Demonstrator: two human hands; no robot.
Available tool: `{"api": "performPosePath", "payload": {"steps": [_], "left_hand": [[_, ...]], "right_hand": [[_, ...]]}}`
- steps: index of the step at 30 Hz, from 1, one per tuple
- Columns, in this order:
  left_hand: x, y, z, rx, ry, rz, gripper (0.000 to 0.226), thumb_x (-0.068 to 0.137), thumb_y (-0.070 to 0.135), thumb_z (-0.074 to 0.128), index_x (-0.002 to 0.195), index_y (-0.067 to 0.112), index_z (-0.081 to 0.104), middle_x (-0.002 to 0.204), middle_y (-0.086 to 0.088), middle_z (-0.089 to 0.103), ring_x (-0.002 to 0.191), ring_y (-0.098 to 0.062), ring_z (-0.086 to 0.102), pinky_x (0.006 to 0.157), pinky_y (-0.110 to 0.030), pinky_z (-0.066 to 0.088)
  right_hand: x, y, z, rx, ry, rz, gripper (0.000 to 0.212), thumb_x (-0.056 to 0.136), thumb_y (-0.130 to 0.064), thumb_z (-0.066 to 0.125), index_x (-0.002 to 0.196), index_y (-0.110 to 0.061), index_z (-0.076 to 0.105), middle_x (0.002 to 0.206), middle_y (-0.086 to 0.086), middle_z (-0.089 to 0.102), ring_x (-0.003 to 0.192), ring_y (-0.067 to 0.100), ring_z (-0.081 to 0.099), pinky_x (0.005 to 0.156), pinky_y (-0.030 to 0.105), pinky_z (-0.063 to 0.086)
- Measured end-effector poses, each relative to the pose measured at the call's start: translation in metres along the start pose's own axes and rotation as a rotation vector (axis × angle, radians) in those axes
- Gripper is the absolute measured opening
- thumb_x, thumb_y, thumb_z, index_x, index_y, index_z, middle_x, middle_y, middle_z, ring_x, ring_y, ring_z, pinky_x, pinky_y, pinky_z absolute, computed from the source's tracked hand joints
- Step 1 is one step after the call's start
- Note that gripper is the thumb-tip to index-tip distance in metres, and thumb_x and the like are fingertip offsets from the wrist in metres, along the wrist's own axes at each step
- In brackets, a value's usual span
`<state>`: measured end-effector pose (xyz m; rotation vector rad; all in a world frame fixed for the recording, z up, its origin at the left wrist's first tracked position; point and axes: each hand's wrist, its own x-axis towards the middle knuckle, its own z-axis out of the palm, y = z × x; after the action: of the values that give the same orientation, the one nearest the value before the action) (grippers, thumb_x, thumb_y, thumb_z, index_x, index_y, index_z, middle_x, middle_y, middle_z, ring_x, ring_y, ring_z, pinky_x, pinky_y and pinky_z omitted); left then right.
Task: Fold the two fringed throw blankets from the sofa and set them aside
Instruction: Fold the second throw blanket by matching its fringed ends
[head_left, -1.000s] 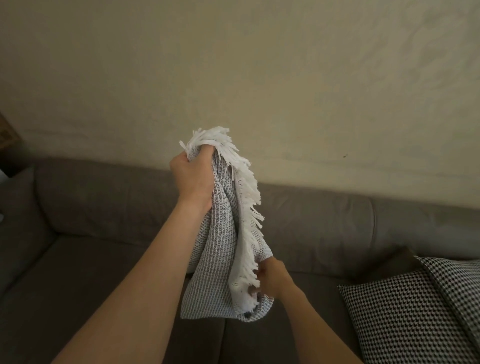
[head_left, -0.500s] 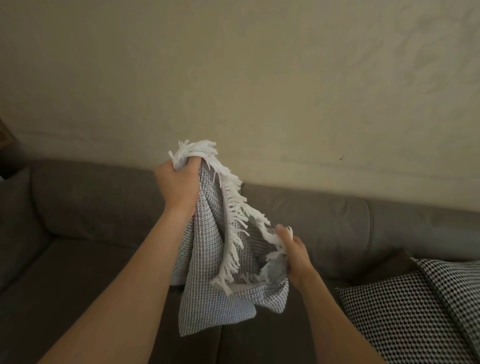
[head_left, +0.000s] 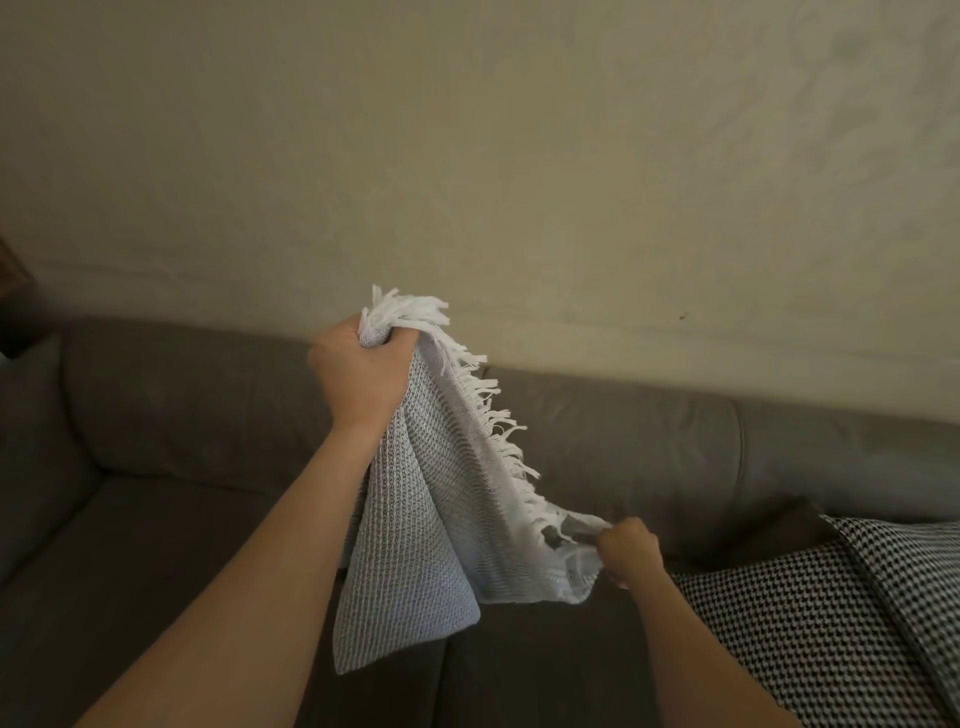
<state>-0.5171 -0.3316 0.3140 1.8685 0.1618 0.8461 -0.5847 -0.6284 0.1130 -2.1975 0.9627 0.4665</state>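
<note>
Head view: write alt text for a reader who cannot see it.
A white-fringed grey blanket is held up above a sofa: the left hand grips a corner high, the right hand pinches the fringed edge lower.

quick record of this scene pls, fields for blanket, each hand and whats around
blanket: pale grey waffle-knit throw blanket with white fringe, held in the air, bunched
left hand: grips a bunched fringed corner, higher up
right hand: pinches the fringed edge, lower and to the right
under it: grey-brown upholstered sofa
on sofa: black-and-white houndstooth cushion, right end
second blanket: not in view
</note>
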Motion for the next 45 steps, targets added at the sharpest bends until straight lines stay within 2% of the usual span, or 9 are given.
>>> {"api": "performPosePath", "payload": {"steps": [5, 10, 16, 19, 26, 31, 34, 39, 45], "left_hand": [[-0.001, 0.000, 0.002, 0.023, -0.035, 0.033, 0.051, 0.082, 0.028, 0.081, 0.050, 0.018, 0.043, 0.047, 0.007, 0.040, 0.046, -0.009, 0.028, 0.045, -0.021, 0.026], [0.001, 0.001, 0.000, 0.019, -0.040, 0.026, 0.052, 0.082, 0.029, 0.081, 0.049, 0.017, 0.042, 0.045, 0.007, 0.039, 0.046, -0.008, 0.027, 0.046, -0.028, 0.028], [-0.003, 0.004, 0.005, 0.029, -0.051, 0.044, 0.054, 0.083, 0.031, 0.082, 0.049, 0.018, 0.042, 0.044, 0.007, 0.040, 0.044, -0.009, 0.030, 0.046, -0.024, 0.027], [-0.006, 0.007, 0.009, 0.022, -0.063, 0.068, 0.053, 0.083, 0.030, 0.082, 0.050, 0.016, 0.043, 0.046, 0.006, 0.041, 0.046, -0.010, 0.029, 0.047, -0.026, 0.028], [-0.005, 0.012, 0.009, 0.012, -0.108, 0.105, 0.053, 0.083, 0.025, 0.082, 0.050, 0.019, 0.040, 0.046, 0.008, 0.037, 0.046, -0.009, 0.032, 0.046, -0.022, 0.025], [-0.003, 0.010, 0.009, 0.017, -0.170, 0.119, 0.057, 0.084, 0.028, 0.084, 0.050, 0.020, 0.039, 0.047, 0.008, 0.037, 0.046, -0.009, 0.029, 0.046, -0.025, 0.025], [-0.006, 0.010, 0.010, 0.013, -0.244, 0.128, 0.056, 0.084, 0.028, 0.084, 0.050, 0.017, 0.042, 0.049, 0.008, 0.039, 0.047, -0.008, 0.029, 0.046, -0.027, 0.025], [-0.007, 0.004, 0.012, 0.053, -0.423, 0.127, 0.051, 0.081, 0.035, 0.086, 0.051, 0.013, 0.051, 0.048, 0.005, 0.044, 0.047, -0.006, 0.032, 0.047, -0.030, 0.029], [-0.006, 0.003, 0.013, 0.215, -0.761, 0.149, 0.037, 0.078, 0.043, 0.091, 0.059, 0.023, 0.067, 0.054, 0.010, 0.064, 0.047, -0.004, 0.046, 0.048, -0.030, 0.037]], "right_hand": [[0.003, -0.007, 0.015, 0.493, -0.016, 0.034, 0.026, 0.103, -0.008, 0.048, 0.106, 0.008, 0.068, 0.091, 0.020, 0.068, 0.081, 0.035, 0.069, 0.060, 0.039, 0.060], [-0.007, -0.015, 0.023, 0.836, -0.028, 0.036, 0.031, 0.105, -0.020, 0.041, 0.100, 0.000, 0.064, 0.083, 0.014, 0.065, 0.073, 0.028, 0.061, 0.066, 0.036, 0.051], [-0.001, -0.022, 0.015, 0.521, -0.180, -0.217, 0.058, 0.067, -0.036, 0.075, 0.119, -0.012, 0.070, 0.111, 0.011, 0.077, 0.100, 0.028, 0.075, 0.095, 0.048, 0.062], [-0.009, -0.017, 0.006, 0.132, -0.009, -0.259, 0.067, 0.077, -0.021, 0.074, 0.142, -0.012, 0.059, 0.122, 0.013, 0.071, 0.111, 0.032, 0.069, 0.092, 0.035, 0.057], [-0.005, -0.002, -0.011, -0.087, -0.010, -0.132, 0.022, 0.083, -0.019, 0.068, 0.100, -0.007, 0.059, 0.091, 0.008, 0.065, 0.083, 0.026, 0.067, 0.075, 0.040, 0.060], [0.033, 0.016, -0.008, -0.111, -0.016, -0.015, 0.067, 0.088, -0.046, 0.071, 0.140, -0.007, 0.054, 0.133, 0.018, 0.058, 0.111, 0.033, 0.064, 0.092, 0.038, 0.054], [0.015, 0.007, -0.016, 0.072, 0.181, 0.008, 0.047, 0.093, -0.009, 0.073, 0.134, -0.003, 0.051, 0.144, 0.025, 0.037, 0.105, 0.040, 0.060, 0.088, 0.043, 0.056], [-0.010, -0.028, -0.015, 0.362, 0.317, -0.279, 0.041, 0.091, -0.002, 0.064, 0.133, -0.005, 0.063, 0.137, 0.019, 0.060, 0.116, 0.037, 0.064, 0.102, 0.045, 0.052], [-0.085, -0.098, -0.025, 0.664, -0.081, -0.874, 0.064, 0.088, -0.051, 0.069, 0.147, -0.031, 0.053, 0.144, -0.011, 0.060, 0.133, 0.007, 0.058, 0.110, 0.038, 0.051]]}}
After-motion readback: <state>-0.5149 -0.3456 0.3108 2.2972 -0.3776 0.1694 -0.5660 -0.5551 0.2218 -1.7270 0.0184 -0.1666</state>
